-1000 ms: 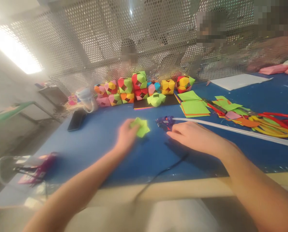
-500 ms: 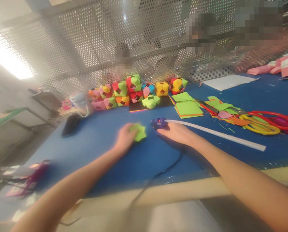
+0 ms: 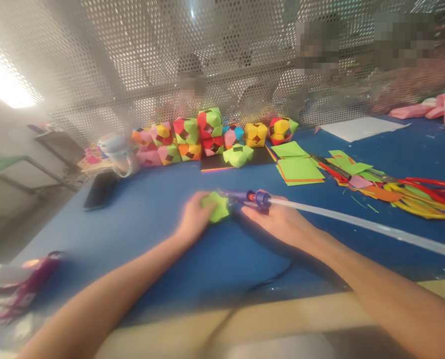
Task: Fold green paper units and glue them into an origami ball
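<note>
My left hand (image 3: 193,218) is closed on a folded lime-green paper piece (image 3: 218,207) above the blue table. In my right hand (image 3: 278,219) is a purple hot glue gun (image 3: 240,195), a long white glue stick (image 3: 342,215) trailing from its back end to the right. The gun's nozzle end points left, close to the green paper; blur hides whether they touch. A dark cord (image 3: 270,282) runs from below the gun toward the table's near edge.
Colourful folded-paper cubes (image 3: 211,124) stand in a row at the back, before a perforated metal screen (image 3: 140,65). Green paper squares (image 3: 300,169), yellow-handled scissors (image 3: 418,202) and scraps lie to the right. A phone (image 3: 100,190) and purple pouch (image 3: 39,281) lie left. People are visible beyond the screen.
My right hand has lifted the glue gun and turned it, so its nozzle end now comes close to the green paper. My left hand keeps hold of the paper. The view has shifted slightly.
</note>
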`<state>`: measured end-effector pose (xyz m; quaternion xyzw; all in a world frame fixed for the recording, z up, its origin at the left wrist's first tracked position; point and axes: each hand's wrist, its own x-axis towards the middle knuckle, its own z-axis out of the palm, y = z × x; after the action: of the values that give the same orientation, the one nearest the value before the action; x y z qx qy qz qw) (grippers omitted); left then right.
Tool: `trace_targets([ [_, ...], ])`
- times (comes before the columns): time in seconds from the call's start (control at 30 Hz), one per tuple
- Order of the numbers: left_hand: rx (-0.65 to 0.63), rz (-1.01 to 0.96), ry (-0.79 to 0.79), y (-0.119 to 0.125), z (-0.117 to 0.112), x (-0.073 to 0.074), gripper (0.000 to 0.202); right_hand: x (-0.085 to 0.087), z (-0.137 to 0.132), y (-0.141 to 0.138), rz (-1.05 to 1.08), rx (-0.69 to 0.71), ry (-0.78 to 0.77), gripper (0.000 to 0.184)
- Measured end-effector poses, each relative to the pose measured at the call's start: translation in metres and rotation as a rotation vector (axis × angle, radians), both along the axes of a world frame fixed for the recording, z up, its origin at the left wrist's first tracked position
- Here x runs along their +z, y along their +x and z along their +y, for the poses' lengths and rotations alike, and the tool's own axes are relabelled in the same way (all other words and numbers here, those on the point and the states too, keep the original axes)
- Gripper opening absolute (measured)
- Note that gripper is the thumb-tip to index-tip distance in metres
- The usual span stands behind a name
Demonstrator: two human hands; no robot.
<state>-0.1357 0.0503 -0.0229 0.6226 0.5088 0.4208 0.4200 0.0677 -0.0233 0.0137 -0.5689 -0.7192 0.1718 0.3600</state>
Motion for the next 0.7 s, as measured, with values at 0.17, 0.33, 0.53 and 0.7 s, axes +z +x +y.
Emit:
trace_targets([
  [0.17, 0.031, 0.106, 0.062, 0.004, -0.004, 0.003, 0.022, -0.010, -0.001, -0.007, -0.202, -0.022, 0.077, 0.018],
  [0.33, 0.033, 0.281, 0.139, 0.007, -0.009, 0.006, 0.019, -0.014, 0.002, -0.008, -0.365, -0.059, 0.111, 0.019],
  [0.53, 0.029, 0.325, 0.147, 0.007, -0.010, 0.006, 0.019, -0.009, -0.001, -0.005, -0.440, -0.102, 0.118, 0.022],
  [0.7, 0.029, 0.345, 0.140, 0.008, -0.012, 0.008, 0.018, -0.007, -0.001, -0.005, -0.453, -0.100, 0.028, 0.021],
])
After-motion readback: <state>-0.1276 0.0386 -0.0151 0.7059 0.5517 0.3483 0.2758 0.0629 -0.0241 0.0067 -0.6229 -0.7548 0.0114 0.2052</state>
